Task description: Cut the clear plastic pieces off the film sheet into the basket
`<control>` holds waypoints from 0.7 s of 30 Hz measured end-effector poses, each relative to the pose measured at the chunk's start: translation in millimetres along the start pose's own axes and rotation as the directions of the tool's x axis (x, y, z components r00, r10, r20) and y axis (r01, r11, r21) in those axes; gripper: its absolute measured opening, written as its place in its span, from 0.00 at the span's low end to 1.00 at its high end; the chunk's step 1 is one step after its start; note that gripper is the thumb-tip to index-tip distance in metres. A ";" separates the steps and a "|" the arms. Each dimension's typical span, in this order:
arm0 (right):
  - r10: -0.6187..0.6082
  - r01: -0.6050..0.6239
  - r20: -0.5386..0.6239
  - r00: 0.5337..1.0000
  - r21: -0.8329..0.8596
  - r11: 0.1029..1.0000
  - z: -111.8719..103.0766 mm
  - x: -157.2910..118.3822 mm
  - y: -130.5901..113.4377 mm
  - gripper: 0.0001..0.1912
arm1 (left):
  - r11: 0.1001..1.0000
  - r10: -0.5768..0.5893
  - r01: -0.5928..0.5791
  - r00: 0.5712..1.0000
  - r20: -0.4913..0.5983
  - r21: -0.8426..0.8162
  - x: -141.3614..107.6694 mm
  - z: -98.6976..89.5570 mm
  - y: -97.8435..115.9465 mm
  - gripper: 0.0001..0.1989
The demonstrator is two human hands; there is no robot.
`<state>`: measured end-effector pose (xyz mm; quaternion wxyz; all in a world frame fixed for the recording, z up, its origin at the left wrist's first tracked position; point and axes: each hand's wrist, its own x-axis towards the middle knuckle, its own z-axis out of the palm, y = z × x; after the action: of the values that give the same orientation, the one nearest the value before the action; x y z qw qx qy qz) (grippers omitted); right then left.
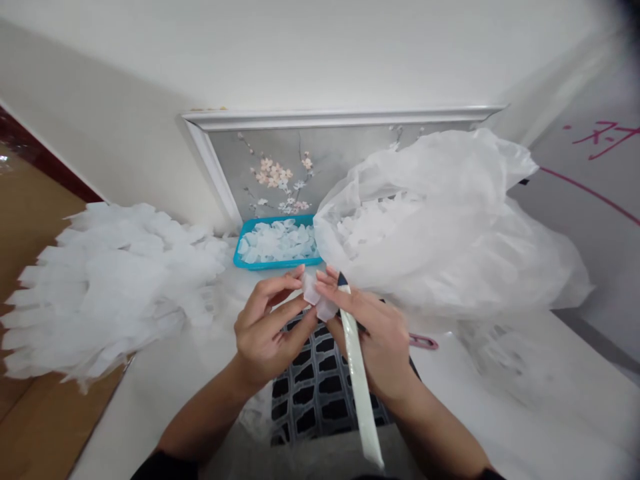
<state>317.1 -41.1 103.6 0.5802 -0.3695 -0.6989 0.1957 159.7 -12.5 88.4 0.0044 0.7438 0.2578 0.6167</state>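
My left hand [273,327] pinches a small, translucent white piece [311,288] between thumb and fingertips. My right hand [375,340] meets it there, its fingers closed on the same piece. Along the right palm lies a long, pale stick-like tool [359,393] with a pointed dark tip, tucked into that hand's grip. Below both hands is a black sheet with grey-edged cells [323,383], partly covered by them. Just beyond the fingertips stands a blue plastic basket [255,265] filled with similar whitish pieces.
Layered white translucent strips [110,287] are heaped at the left. A large clear plastic bag [460,247] with white pieces inside fills the right back. A pink-handled item [424,341] lies right of my hands. Behind stands a framed floral panel [345,120] against the wall.
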 end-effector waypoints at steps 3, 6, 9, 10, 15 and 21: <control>-0.020 0.020 0.031 0.999 0.001 1.000 0.5 -0.9 -0.7 0.30 | 1.000 0.015 -0.015 0.998 -0.056 -0.001 -0.3 0.4 1.3 0.12; 0.022 -0.029 0.101 0.995 0.067 0.997 -2.9 1.9 -5.7 0.31 | 0.999 0.043 -0.040 0.995 -0.093 0.033 0.2 -2.4 0.5 0.13; 0.139 -0.179 0.206 0.969 0.191 0.965 -9.4 5.9 -12.7 0.31 | 0.997 0.064 -0.060 0.993 -0.098 0.053 -0.4 -7.1 -3.0 0.15; 0.183 -0.236 0.221 0.958 0.243 0.941 -11.4 7.0 -14.6 0.30 | 0.996 0.073 -0.069 0.993 -0.094 0.051 -1.1 -8.3 -4.2 0.15; 0.327 -0.384 0.201 0.923 0.439 0.813 -14.2 11.3 -18.1 0.19 | 0.987 0.143 -0.136 0.987 -0.076 0.087 -5.0 -8.4 -4.4 0.12; 0.353 -0.425 0.241 0.904 0.405 0.810 -11.7 12.6 -17.4 0.24 | 0.984 0.170 -0.166 0.984 -0.054 0.067 -3.5 -6.2 1.4 0.07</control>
<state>322.6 -44.8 127.2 0.5410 -0.3450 -0.5867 0.4940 154.2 -17.0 87.2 -0.0783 0.7439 0.2131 0.6286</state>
